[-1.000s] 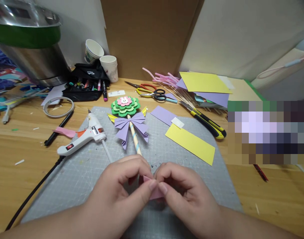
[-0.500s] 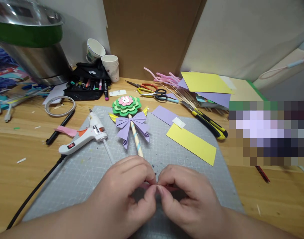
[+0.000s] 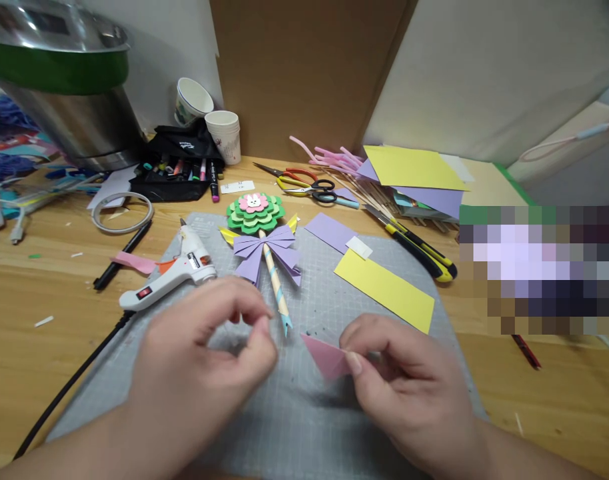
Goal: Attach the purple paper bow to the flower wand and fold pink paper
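Note:
My right hand (image 3: 409, 380) pinches a small folded piece of pink paper (image 3: 327, 357) between thumb and fingers, above the cutting mat. The paper's pointed end faces left. My left hand (image 3: 204, 353), slightly blurred, hovers apart from it near the glue gun, with thumb and index tips a little apart and nothing seen between them. Beyond my hands lies a paper flower wand: a layered green flower head (image 3: 254, 215) with a bunny face, a purple pleated bow (image 3: 279, 247) and a striped stick (image 3: 275, 287).
A white hot glue gun (image 3: 172, 280) lies at the left of the grey mat (image 3: 304, 427). Yellow paper (image 3: 384, 290) and purple paper (image 3: 327, 231) rest at right. Behind are a utility knife (image 3: 414, 247), scissors (image 3: 304, 183), paper cups (image 3: 223, 137) and a marker pouch (image 3: 177, 157).
My left hand has let go of the pink paper and moved left and up. My right hand has moved slightly right, keeping the paper, which now shows more fully.

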The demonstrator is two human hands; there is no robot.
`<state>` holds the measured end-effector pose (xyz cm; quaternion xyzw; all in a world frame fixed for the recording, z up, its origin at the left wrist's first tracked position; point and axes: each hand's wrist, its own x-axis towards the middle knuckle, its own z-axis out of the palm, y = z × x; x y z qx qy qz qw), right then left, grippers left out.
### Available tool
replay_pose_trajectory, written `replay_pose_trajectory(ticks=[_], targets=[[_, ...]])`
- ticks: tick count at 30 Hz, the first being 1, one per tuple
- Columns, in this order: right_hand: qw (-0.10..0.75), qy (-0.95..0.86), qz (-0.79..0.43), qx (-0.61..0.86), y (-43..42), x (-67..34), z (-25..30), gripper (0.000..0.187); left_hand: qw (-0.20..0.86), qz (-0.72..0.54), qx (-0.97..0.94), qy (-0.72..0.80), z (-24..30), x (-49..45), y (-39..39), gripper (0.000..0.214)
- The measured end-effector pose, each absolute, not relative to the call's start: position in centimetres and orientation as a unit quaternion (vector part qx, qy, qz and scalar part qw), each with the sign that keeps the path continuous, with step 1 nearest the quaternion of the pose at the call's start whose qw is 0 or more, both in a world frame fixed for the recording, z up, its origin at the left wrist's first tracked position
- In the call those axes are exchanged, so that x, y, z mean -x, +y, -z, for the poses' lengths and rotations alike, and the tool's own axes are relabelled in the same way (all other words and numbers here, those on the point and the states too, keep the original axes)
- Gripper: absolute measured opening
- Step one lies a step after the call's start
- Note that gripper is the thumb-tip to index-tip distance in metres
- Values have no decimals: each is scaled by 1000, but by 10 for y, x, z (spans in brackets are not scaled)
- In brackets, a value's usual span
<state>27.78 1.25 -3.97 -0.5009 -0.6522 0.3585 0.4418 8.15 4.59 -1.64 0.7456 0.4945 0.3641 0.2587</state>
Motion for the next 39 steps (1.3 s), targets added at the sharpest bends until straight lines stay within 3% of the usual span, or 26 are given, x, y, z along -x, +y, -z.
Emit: replay_pose_trajectory(ticks=[3,7,17,29,34,37,39], targets=[[442,-614,-407,512,11,-276,42,16,329,-386,-722,470,20,-82,46,16],[427,-640,-426,475,9,-272,43,15,430,-302,-755,392,23,-92,43,9],[369,-784,-269,420,10,-272,40,18,346,-292,-828,330,21,-94,35,14],[422,-736,-268,456,18,-282,34,17,376,-354,-766,384,17,-87,42,17],[481,-629,-338,508,22,-286,43,17,462,-349,-665,471,20,-85,49,18],[501,-511,-498,489,22,-285,49,15,555,-346,-562,506,24,-85,53,18],[469,-447,-619,444,21,-281,50,14,598,-336,-521,508,26,-87,53,18]])
